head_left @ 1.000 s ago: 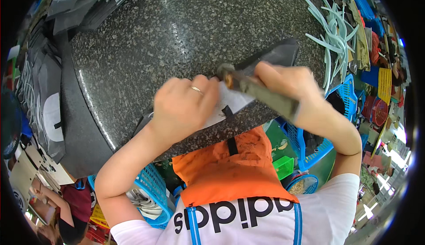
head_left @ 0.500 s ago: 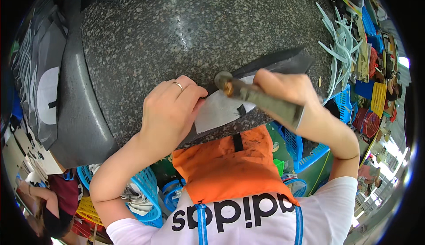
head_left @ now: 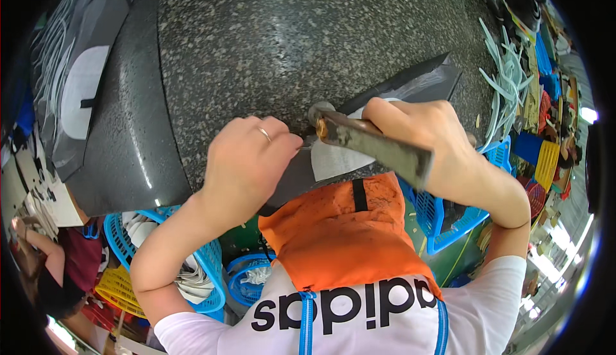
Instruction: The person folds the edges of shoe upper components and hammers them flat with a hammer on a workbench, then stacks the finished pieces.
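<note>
My right hand point(head_left: 449, 146) is wrapped round a hammer point(head_left: 385, 146), whose round face sits over the upper edge of a dark grey sheet piece point(head_left: 290, 185). Whether the face touches the material I cannot tell. A whitish patch point(head_left: 337, 162) lies on the piece, partly covered by the hammer and my hand. Just left of the hammer head, my left hand point(head_left: 244, 166), with a ring on one finger, pinches the piece's edge between thumb and fingers. The piece rests at the near edge of a speckled stone slab point(head_left: 308, 47), its far end rising to the right.
Similar dark pieces with a white patch point(head_left: 83, 92) are stacked at the left. Pale blue strips point(head_left: 504, 76) lie on the slab's right side. Blue baskets point(head_left: 215, 268) stand below the slab on both sides. An orange apron point(head_left: 346, 246) covers my front. A co-worker's arm point(head_left: 45, 246) shows far left.
The view has shifted, so the left stack appears higher and further right. The piece's patch has moved right relative to my left hand. The hammer now covers the patch's black tab.
</note>
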`<state>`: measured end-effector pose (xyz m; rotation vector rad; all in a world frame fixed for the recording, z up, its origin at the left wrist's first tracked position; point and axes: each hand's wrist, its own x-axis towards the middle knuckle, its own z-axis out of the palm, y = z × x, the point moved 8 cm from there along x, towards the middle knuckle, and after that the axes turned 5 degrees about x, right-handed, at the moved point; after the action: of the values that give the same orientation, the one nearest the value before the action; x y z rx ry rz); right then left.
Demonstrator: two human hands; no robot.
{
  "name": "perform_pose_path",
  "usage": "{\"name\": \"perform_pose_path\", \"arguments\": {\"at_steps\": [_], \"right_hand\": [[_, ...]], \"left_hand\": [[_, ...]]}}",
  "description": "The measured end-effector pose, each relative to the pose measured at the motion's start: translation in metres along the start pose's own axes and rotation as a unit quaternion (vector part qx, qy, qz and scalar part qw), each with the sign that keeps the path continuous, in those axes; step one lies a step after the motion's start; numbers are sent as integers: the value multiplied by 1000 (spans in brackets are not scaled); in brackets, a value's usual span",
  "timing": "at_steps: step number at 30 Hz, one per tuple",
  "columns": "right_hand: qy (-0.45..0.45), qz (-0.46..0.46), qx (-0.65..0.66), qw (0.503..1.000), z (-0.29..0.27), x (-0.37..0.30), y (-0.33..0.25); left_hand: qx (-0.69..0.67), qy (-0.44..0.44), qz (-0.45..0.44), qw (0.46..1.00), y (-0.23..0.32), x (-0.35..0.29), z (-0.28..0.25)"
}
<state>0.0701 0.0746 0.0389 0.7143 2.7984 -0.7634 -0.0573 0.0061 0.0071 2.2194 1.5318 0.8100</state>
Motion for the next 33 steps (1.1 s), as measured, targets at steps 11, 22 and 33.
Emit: {"name": "perform_pose_path", "arguments": {"at_steps": [11, 22, 33], "right_hand": [[12, -48, -30, 998, 13, 11, -29], [66, -66, 45, 995, 10, 19, -38], [86, -103, 34, 990, 19, 25, -49]], "left_hand": [[38, 51, -38, 997, -10, -33, -15], [109, 112, -57, 986, -3, -60, -21], [169, 151, -11, 974, 11, -76, -22]]}}
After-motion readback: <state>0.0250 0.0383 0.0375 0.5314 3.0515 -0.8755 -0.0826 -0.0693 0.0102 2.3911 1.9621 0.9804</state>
